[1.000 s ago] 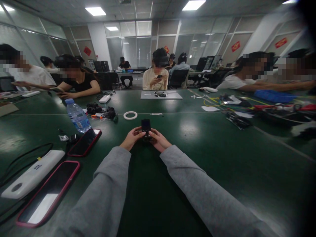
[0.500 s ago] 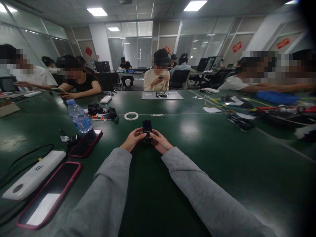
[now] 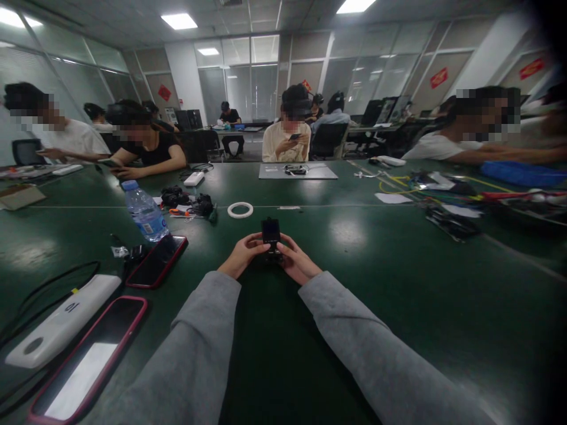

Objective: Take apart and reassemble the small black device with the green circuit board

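Observation:
A small black boxy device [image 3: 270,231] stands upright on the green table [image 3: 398,277] straight ahead of me. My left hand [image 3: 241,255] grips its lower left side with curled fingers, and my right hand [image 3: 297,261] grips its lower right side the same way. Both arms wear grey sleeves and reach forward over the table. A white tape ring [image 3: 240,210] lies flat just beyond the device.
At my left lie two phones in red cases [image 3: 156,261] [image 3: 88,357], a white power bank [image 3: 62,321], a water bottle [image 3: 144,211] and black cables. Tools and wires clutter the right side [image 3: 447,200]. Several other people sit around the table's far edges.
The view has shifted slightly, so everything sits a little lower and to the right. My hands stay on the black device in the same grip.

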A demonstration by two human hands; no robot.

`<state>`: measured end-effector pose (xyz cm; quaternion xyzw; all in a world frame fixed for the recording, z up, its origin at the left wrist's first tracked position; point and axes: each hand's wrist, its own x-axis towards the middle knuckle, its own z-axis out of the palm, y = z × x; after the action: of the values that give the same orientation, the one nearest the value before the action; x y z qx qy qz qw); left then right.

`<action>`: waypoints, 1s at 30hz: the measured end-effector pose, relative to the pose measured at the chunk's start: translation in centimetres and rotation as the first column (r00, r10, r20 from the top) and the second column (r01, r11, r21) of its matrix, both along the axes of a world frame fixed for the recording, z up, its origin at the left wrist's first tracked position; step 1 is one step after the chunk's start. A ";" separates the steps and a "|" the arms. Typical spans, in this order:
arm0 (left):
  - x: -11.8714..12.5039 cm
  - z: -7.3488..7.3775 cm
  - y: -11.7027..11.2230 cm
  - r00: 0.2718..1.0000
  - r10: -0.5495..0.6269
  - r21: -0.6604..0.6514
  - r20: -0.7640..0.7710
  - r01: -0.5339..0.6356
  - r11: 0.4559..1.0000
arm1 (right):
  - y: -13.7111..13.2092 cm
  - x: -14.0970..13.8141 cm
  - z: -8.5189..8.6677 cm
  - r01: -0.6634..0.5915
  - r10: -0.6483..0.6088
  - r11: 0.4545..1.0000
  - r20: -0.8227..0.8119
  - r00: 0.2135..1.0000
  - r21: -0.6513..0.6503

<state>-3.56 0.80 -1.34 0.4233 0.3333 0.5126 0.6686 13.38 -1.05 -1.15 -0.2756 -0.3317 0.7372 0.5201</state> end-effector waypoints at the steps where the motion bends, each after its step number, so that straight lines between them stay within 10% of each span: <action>1: 0.0 0.1 0.0 1.000 0.003 0.001 -0.006 -0.003 1.000 | 0.1 0.0 -0.1 -0.004 0.004 1.000 -0.002 1.000 -0.002; 30: 0.2 0.2 0.1 0.993 -0.033 0.059 -0.113 0.040 0.997 | 0.8 0.6 -0.7 -0.056 0.056 0.998 -0.013 0.998 -0.016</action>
<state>-3.35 0.88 -1.14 0.4776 0.3464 0.4860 0.6448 13.99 -0.29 -1.85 -0.2658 -0.3299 0.7560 0.4989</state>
